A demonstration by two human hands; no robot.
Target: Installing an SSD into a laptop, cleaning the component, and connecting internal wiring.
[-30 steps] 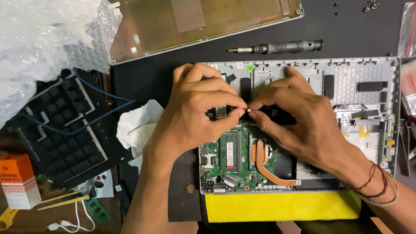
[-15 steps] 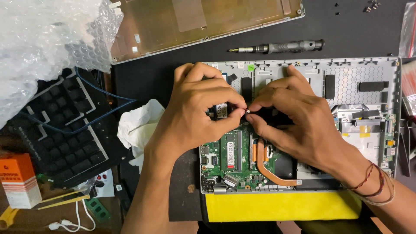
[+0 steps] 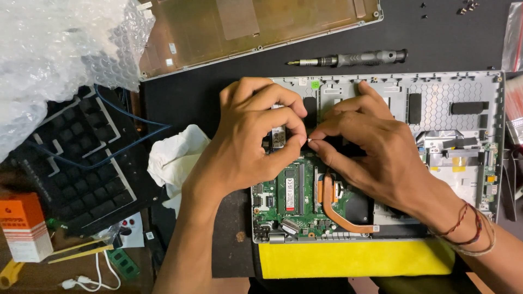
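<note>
An opened laptop base [image 3: 447, 92] lies on a black mat, its green motherboard [image 3: 283, 215] and copper heat pipe [image 3: 335, 212] exposed. My left hand [image 3: 250, 141] and my right hand [image 3: 370, 147] meet over the board's upper middle, fingertips pinched together on a tiny white part [image 3: 309, 140]. A small card [image 3: 278, 136] shows under my left fingers. What lies beneath the palms is hidden.
A screwdriver [image 3: 348, 57] lies above the laptop, beside the removed bottom cover [image 3: 256, 27]. Bubble wrap [image 3: 60, 54], a black keyboard [image 3: 76, 169], a crumpled white cloth [image 3: 177, 158] and an orange box [image 3: 24, 226] sit left. A yellow cloth [image 3: 354, 258] lies under the front edge.
</note>
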